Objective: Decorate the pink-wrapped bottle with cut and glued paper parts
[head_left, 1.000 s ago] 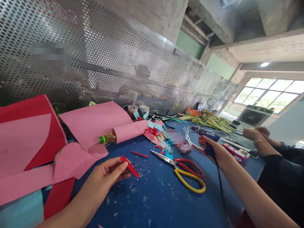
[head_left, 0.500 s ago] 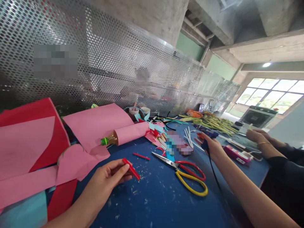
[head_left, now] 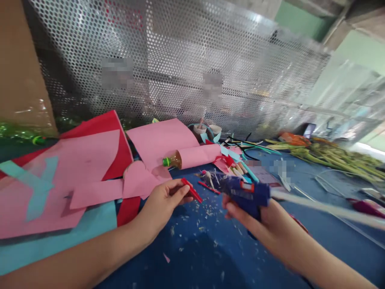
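My left hand pinches a short, narrow red strip between thumb and fingers, above the table. My right hand is wrapped round the grip of a blue hot glue gun, with a long whitish glue stick coming out of its back. Stringy dried glue clings around the gun's nozzle, which points left, close to the red strip. Another thin red strip lies on the table just behind. The scissors are almost wholly hidden by my right hand and forearm.
Pink paper, red paper and light blue paper cover the left side. A bottle neck with a green cap pokes from a pink paper roll. Greenish-yellow stalks lie at the right, before a perforated metal screen.
My right hand has brought the glue gun leftward from the table's right side to near my left hand. The view has turned right to left. My left hand keeps the red strip.
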A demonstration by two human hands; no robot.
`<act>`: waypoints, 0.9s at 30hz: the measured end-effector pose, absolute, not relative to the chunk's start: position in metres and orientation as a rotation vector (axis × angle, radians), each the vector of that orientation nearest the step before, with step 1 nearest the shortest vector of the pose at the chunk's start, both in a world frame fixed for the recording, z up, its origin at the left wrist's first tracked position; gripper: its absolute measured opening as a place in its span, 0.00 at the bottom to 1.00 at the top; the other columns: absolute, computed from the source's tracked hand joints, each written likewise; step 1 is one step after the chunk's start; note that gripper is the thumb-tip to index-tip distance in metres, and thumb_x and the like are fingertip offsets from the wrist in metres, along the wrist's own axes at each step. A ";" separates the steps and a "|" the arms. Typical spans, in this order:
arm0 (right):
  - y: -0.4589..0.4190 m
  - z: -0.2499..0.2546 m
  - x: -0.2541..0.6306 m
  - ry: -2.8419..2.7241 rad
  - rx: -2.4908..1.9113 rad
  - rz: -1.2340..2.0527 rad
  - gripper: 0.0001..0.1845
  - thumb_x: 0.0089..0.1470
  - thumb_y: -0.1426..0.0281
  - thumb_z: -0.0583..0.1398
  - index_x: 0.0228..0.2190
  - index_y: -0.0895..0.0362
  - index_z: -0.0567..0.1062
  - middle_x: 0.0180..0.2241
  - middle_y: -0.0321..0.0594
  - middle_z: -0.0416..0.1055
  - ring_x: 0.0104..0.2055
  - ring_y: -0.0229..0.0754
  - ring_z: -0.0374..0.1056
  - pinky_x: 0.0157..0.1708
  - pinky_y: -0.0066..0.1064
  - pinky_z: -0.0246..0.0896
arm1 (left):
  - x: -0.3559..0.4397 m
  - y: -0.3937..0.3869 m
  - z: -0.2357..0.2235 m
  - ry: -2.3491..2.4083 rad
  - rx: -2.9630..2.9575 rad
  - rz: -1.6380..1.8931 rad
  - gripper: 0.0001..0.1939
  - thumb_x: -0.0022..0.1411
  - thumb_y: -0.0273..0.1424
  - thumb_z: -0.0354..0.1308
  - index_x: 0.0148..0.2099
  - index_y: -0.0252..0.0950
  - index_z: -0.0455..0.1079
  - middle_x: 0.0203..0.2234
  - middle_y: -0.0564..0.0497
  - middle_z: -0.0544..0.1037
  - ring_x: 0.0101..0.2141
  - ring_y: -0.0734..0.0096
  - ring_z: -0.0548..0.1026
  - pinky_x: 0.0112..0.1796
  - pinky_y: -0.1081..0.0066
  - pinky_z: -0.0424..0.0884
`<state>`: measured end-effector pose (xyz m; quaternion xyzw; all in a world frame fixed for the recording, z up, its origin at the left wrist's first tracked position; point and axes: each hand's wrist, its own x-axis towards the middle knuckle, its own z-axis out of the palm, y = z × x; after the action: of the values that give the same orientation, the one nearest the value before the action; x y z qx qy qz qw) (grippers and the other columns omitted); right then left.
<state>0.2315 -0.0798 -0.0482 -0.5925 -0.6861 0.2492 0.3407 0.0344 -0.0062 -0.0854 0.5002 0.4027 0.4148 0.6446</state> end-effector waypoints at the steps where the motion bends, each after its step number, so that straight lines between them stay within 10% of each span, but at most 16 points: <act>1: -0.079 -0.056 0.231 -1.842 -1.538 0.581 0.17 0.56 0.56 0.55 0.36 0.55 0.75 0.31 0.42 0.77 0.33 0.46 0.74 0.33 0.33 0.72 | 0.034 -0.005 -0.086 0.915 1.152 0.941 0.10 0.52 0.37 0.62 0.31 0.35 0.73 0.27 0.54 0.76 0.32 0.70 0.76 0.42 0.67 0.73; 8: -0.099 -0.103 0.266 -2.056 -1.605 0.260 0.24 0.52 0.58 0.59 0.51 0.50 0.71 0.48 0.44 0.74 0.48 0.54 0.71 0.44 0.42 0.71 | 0.038 -0.004 -0.094 0.903 1.228 0.864 0.08 0.53 0.35 0.60 0.31 0.35 0.73 0.27 0.54 0.78 0.30 0.69 0.77 0.37 0.69 0.74; 19: -0.092 -0.066 0.249 -2.063 -1.541 0.357 0.14 0.52 0.62 0.59 0.41 0.44 0.77 0.32 0.39 0.78 0.37 0.51 0.75 0.33 0.38 0.74 | 0.037 -0.007 -0.098 0.891 1.299 0.850 0.09 0.56 0.36 0.58 0.34 0.36 0.72 0.28 0.52 0.77 0.31 0.67 0.78 0.37 0.68 0.75; 27: -0.096 -0.075 0.257 -2.062 -1.508 0.295 0.17 0.50 0.61 0.62 0.44 0.47 0.76 0.39 0.41 0.78 0.42 0.53 0.74 0.40 0.41 0.73 | 0.038 -0.007 -0.099 0.904 1.313 0.873 0.08 0.55 0.35 0.59 0.35 0.36 0.74 0.29 0.53 0.78 0.29 0.70 0.77 0.35 0.71 0.74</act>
<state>0.2565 -0.0956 -0.0749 -0.5627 -0.7696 0.1101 0.2810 0.0377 -0.0073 -0.0985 0.5696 0.3924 0.3788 0.6149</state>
